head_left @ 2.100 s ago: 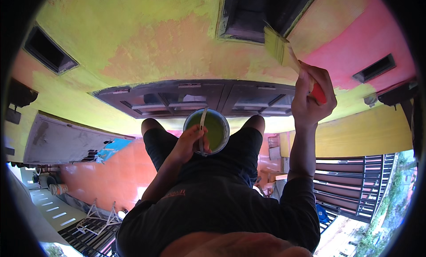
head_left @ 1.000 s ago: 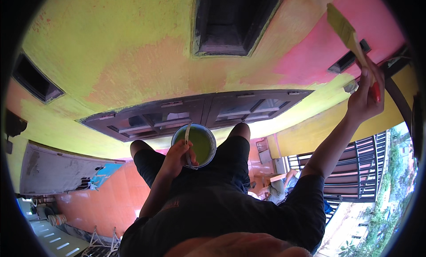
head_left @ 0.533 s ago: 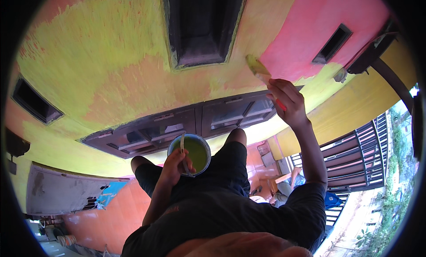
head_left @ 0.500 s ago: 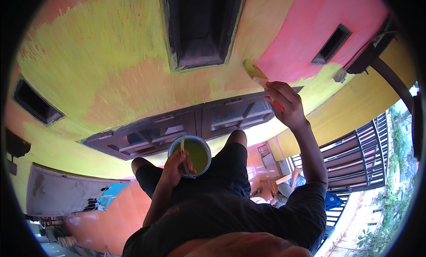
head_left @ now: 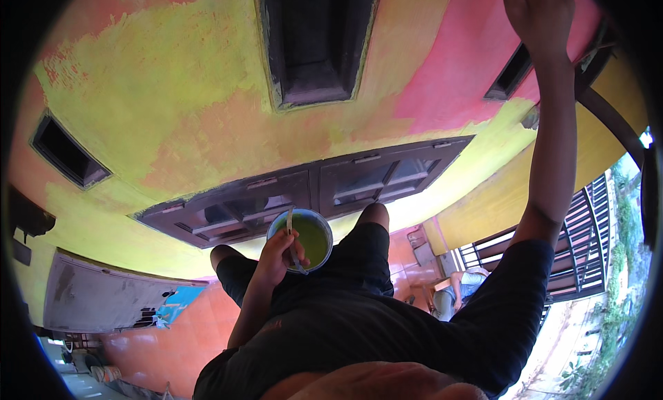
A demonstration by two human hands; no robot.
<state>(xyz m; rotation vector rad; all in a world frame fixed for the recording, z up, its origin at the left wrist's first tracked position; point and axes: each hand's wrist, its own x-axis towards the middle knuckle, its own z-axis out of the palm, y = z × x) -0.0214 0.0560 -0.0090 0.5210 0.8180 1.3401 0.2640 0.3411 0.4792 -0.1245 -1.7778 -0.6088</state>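
My left hand (head_left: 277,253) is closed round a pale strip (head_left: 289,222) that crosses the top of a small bucket (head_left: 329,237). Green-yellow paint (head_left: 314,242) lies inside the bucket, which I hold in front of my lap. High at the upper right, my right hand (head_left: 544,16) reaches up by the pink part of the wall (head_left: 459,68). Its fingers are partly cut off by the picture's edge. The paintbrush it gripped a moment ago is out of sight beyond that edge.
The wall has yellow-green patches (head_left: 124,68) over orange and pink. A dark recessed frame (head_left: 314,48), small vents (head_left: 69,151) and brown-framed panes (head_left: 314,182) break it up. Far below are an orange tiled floor (head_left: 173,358), a railing (head_left: 587,234) and a seated person (head_left: 456,289).
My right hand has swung up and to the right, off the edge of the pink area, taking the paintbrush out of view. My left hand and the bucket have shifted only slightly.
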